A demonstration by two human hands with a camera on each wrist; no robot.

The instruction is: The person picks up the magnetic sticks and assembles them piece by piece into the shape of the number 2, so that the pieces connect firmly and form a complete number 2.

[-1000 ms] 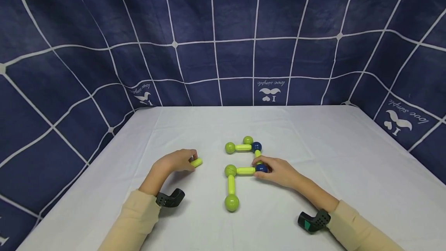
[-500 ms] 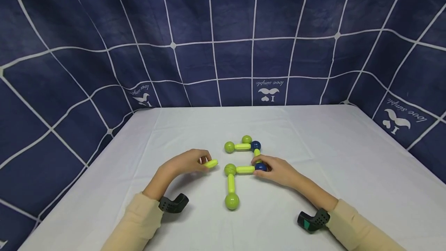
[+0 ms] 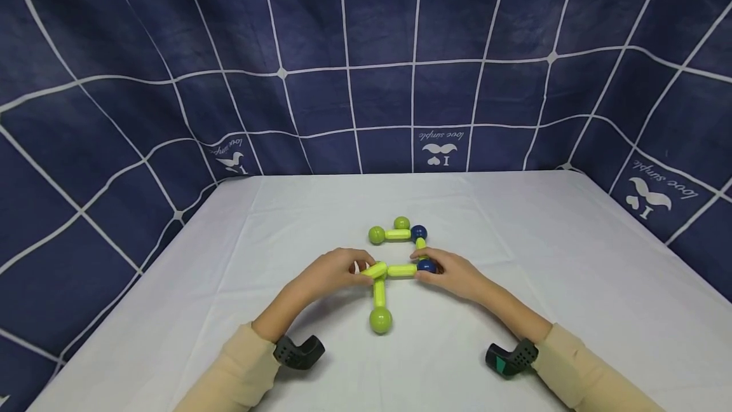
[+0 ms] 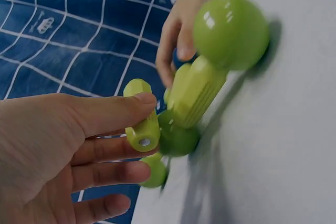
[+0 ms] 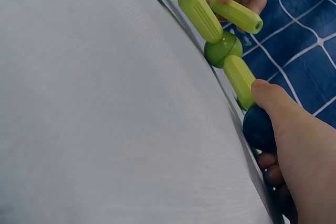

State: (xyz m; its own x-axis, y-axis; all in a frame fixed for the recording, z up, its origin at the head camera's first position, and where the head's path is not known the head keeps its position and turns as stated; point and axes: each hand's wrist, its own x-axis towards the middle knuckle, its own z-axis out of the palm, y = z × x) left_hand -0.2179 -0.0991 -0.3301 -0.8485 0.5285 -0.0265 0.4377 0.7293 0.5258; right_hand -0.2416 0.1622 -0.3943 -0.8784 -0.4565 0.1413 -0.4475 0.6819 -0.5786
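My left hand (image 3: 337,272) pinches a loose yellow-green magnetic rod (image 5: 239,15) between thumb and index finger. In the head view this rod lies over the green ball (image 5: 223,50) at the corner of a ball-and-rod chain; whether they touch I cannot tell. At the chain's right corner, my right hand (image 3: 457,275) holds a blue ball (image 3: 426,266), thumb near the joining rod (image 3: 401,270). Toward me, another rod (image 3: 379,294) ends in a large green ball (image 3: 380,320). Beyond my right fingers, the chain continues to a second blue ball (image 3: 419,233).
A farther rod (image 3: 398,234) links that blue ball to a green ball (image 3: 377,234). Just behind it sits another green ball (image 3: 402,223). White cloth covers the table (image 3: 297,208), and a dark blue gridded curtain (image 3: 377,94) stands behind and at both sides.
My left hand has carried the loose rod rightward from beside the chain to the corner green ball. My right hand has stayed at the blue ball.
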